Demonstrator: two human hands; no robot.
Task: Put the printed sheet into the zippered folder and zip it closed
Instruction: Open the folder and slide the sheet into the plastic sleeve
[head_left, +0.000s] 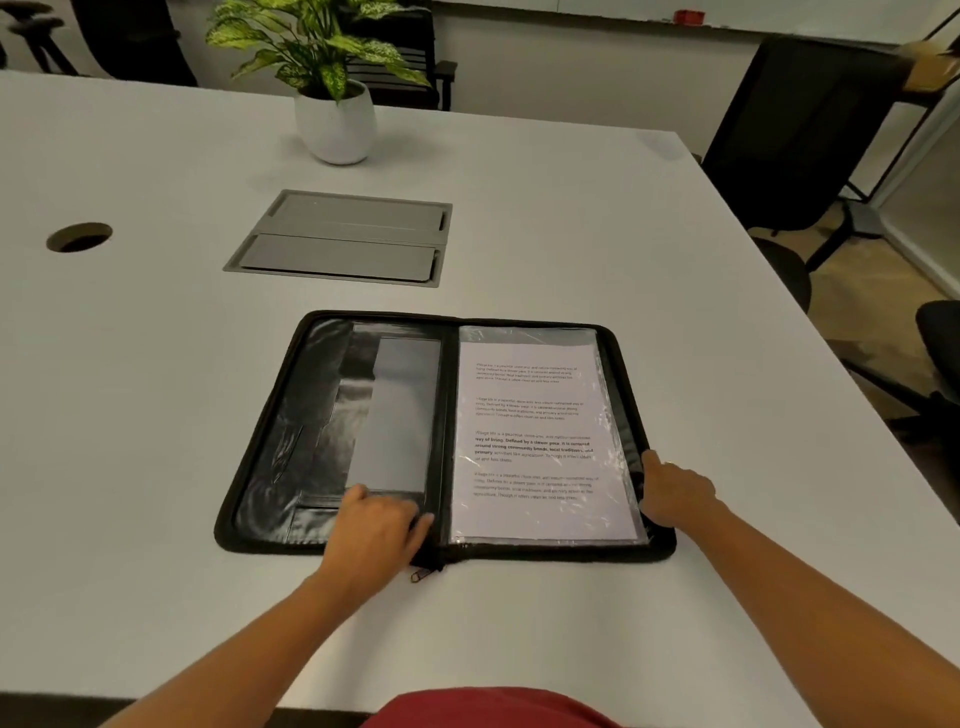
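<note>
Head view. I log the folder (332, 431) lying open flat on the white table (156, 364), unzipped, with its spine running away from me. The sheet (535, 441) sits in the right half under a clear sleeve (608, 374), text upright to me and square to the cover. Its lower edge is just inside the near rim. The left half shows glossy black pockets (291, 441) and a grey panel (400, 415).

Left hand (376, 535): palm down on the near end of the left half, just beside the spine. The fingers are loosely spread and rest on the pocket. I see nothing held.

Right hand (678, 493): at the folder's right rim, near the lower corner. The fingers are curled on the rim, and one digit lies along the edge, pointing away from me. I read this as a grip on the rim. Whether any fingers reach under the cover I cannot tell.

The zip pull (422, 574) lies on the table at the near end of the spine, just beside the left hand.

Surroundings: a grey hatch (343, 239) is set in the table beyond the folder, with a round hole (79, 237) to its left. A plant (332, 52) in a white pot (335, 130) stands farther back. Black chairs (795, 130) stand off the table's right side.
</note>
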